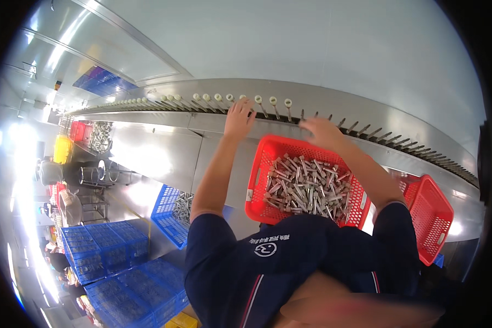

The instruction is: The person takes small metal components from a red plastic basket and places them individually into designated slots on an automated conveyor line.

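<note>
A long row of upright pins runs along a steel rail (290, 87) before me. Toward the left they carry slim metal pieces with pale round heads (273, 102); the pins on the right (373, 133) show no such heads. My left hand (238, 119) is at the headed pieces, its fingers stretched out and touching or just over one. My right hand (321, 132) reaches to the pins right of the last headed piece, its fingertips blurred. Below my hands, a red perforated basket (259, 164) holds a heap of metal rods with brownish heads (306, 188).
Another red basket (433, 213) stands at the right. To the left are a blue basket (163, 210) of metal parts, stacked blue crates (104, 246), a yellow container (63, 149) and metal stools (90, 175). A steel worktop (169, 150) runs along the rail.
</note>
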Motion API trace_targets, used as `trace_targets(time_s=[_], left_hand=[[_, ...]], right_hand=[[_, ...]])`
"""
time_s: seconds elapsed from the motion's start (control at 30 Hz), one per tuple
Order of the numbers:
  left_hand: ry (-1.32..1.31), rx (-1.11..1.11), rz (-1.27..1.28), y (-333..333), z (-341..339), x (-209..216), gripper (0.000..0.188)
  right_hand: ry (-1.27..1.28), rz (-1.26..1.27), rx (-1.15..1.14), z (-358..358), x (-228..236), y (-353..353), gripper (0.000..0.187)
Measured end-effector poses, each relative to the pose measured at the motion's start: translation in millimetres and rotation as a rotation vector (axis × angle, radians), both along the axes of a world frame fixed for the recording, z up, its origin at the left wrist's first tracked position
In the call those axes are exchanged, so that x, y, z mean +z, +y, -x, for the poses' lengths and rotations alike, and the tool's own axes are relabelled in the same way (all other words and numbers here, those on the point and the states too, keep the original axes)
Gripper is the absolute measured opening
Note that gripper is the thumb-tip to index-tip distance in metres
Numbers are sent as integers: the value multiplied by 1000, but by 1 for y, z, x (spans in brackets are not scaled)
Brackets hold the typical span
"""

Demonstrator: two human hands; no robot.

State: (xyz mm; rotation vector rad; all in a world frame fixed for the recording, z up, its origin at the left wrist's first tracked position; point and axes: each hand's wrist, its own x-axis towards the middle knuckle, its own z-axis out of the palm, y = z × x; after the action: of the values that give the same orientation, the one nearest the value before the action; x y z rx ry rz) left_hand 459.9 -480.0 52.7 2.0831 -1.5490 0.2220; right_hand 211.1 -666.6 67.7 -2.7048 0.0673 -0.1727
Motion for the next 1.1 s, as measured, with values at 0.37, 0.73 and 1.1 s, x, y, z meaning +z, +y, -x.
trace_targets(time_s=[0.37,0.73,1.1], left_hand=[[-79,-198,-374,-99,-3,10,36],[286,-651,-597,21,114,-83,46],[-54,-76,-67,-21,2,18,38]], right_hand=[[83,24,-222,-81,-27,-48,28],[546,-380,93,42,-44,61,40],[-243,35,-286,-73,24,-9,44]])
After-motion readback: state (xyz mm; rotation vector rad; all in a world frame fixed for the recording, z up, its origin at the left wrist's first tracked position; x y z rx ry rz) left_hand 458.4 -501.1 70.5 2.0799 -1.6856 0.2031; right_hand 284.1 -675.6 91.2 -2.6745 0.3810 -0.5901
